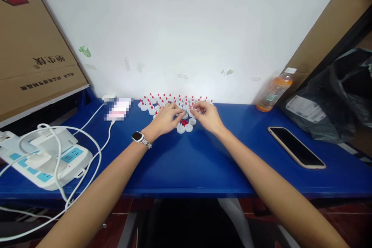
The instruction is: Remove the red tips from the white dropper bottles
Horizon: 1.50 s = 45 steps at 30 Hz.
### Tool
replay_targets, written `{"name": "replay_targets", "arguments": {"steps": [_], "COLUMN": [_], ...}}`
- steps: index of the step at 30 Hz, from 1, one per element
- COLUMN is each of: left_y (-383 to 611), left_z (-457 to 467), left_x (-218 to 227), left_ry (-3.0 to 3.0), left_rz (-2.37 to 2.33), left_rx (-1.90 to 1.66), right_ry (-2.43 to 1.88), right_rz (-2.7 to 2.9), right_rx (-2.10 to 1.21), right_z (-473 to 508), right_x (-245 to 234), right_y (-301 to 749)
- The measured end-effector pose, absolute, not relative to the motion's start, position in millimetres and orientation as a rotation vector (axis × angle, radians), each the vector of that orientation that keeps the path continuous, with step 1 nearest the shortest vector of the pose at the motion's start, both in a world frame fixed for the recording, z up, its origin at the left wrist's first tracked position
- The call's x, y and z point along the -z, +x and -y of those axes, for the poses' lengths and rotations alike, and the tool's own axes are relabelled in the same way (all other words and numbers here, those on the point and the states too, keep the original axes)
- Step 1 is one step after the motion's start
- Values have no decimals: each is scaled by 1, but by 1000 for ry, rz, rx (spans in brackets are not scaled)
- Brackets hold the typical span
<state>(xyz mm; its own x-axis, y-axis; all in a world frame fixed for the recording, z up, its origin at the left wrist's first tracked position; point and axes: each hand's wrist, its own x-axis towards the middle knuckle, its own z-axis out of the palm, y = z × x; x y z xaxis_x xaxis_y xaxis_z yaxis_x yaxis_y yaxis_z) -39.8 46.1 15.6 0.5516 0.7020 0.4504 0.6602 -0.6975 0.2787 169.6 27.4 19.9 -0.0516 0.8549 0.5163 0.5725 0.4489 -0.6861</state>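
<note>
Several small white caps with red tips (158,100) stand in rows at the far edge of the blue table (203,162), against the white wall. A few plain white caps (185,127) and a little heap of red pieces (184,122) lie just in front of them. My left hand (165,118), a watch on its wrist, rests over the caps with fingers curled in a pinch. My right hand (207,115) is beside it, fingertips pinched on a white cap. The two hands nearly touch above the red pieces.
A white power strip (46,159) with plugged cables sits at the left edge. A phone (296,147) lies face up on the right, near an orange drink bottle (274,91) and a black plastic bag (334,97). Cardboard boxes (31,46) flank both sides.
</note>
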Motion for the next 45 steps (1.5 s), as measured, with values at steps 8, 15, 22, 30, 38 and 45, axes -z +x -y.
{"name": "replay_targets", "arguments": {"steps": [8, 15, 22, 30, 38, 45], "left_y": [-82, -88, -93, -85, -77, -56], "left_z": [-49, -52, -55, -51, -50, -32], "left_x": [-26, -24, -17, -21, -26, -37], "left_ry": [2512, 2497, 2491, 2491, 2427, 2265], "left_rz": [-1309, -1384, -1518, -1630, -1336, -1114], "left_rx": [-942, -891, -899, -845, -1087, -1196], "right_ry": [-1168, -1215, -1299, -1254, -1116, -970], "right_rz": [1982, 2346, 2393, 2192, 2091, 2003], "right_rx": [-411, -134, -197, -102, -215, -541], "right_z": [-45, -64, -67, -69, -54, -25], "right_x": [-27, -31, -27, -29, -29, -30], "right_y": [149, 132, 133, 116, 115, 139]}}
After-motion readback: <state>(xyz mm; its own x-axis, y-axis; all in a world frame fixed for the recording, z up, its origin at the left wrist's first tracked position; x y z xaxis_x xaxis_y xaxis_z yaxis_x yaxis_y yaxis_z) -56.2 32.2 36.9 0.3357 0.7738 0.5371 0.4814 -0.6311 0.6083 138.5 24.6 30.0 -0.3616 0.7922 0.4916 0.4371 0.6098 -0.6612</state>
